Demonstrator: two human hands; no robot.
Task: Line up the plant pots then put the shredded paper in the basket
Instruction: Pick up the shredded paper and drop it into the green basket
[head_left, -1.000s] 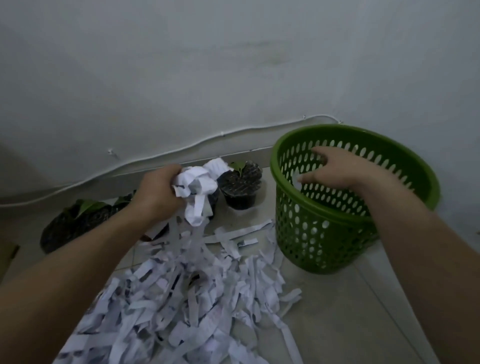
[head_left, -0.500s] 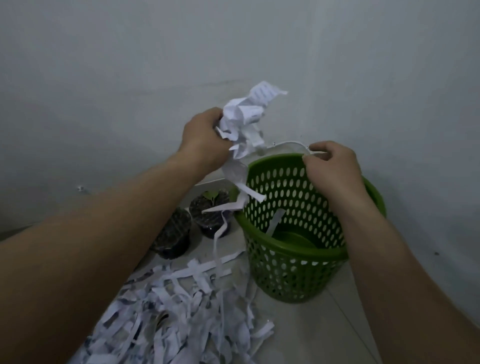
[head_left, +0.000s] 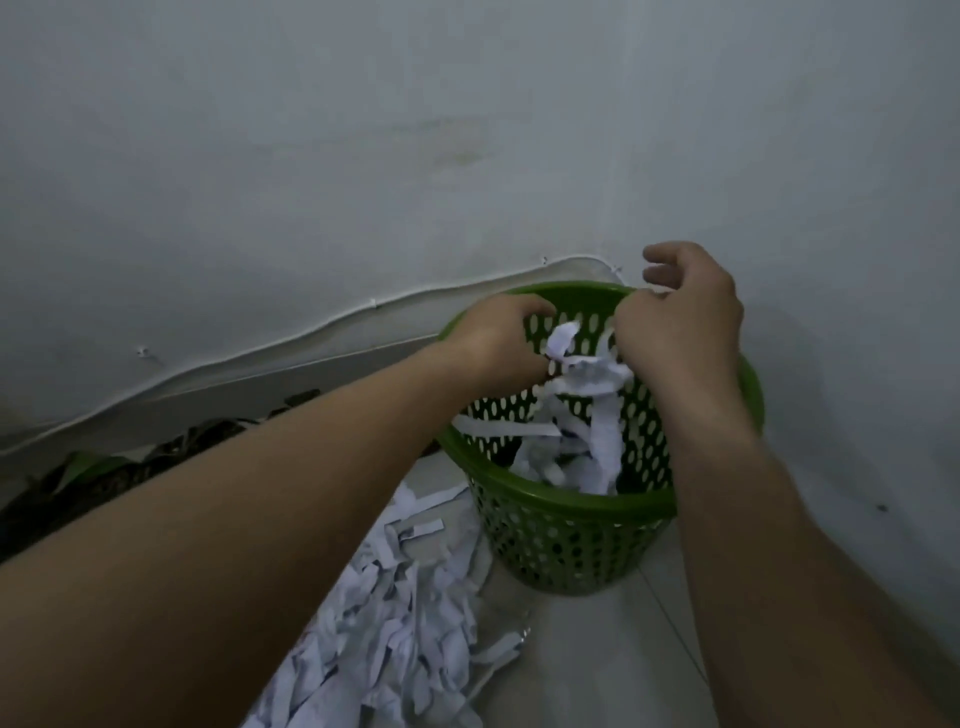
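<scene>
Paper (head_left: 582, 364) pinched between my left hand (head_left: 501, 340) and right hand (head_left: 680, 322) over the basket (head_left: 571, 506), strands hanging inside. Step: filling the basket. Next: let go, grab more from the pile (head_left: 395, 623) near-left. Pots (head_left: 104, 478) sit far left by the wall.

both hands (head_left: 587, 338) raised together, fingers curled

Dim, flat, bluish light; soft focus, wide-angle edge bending.
</scene>
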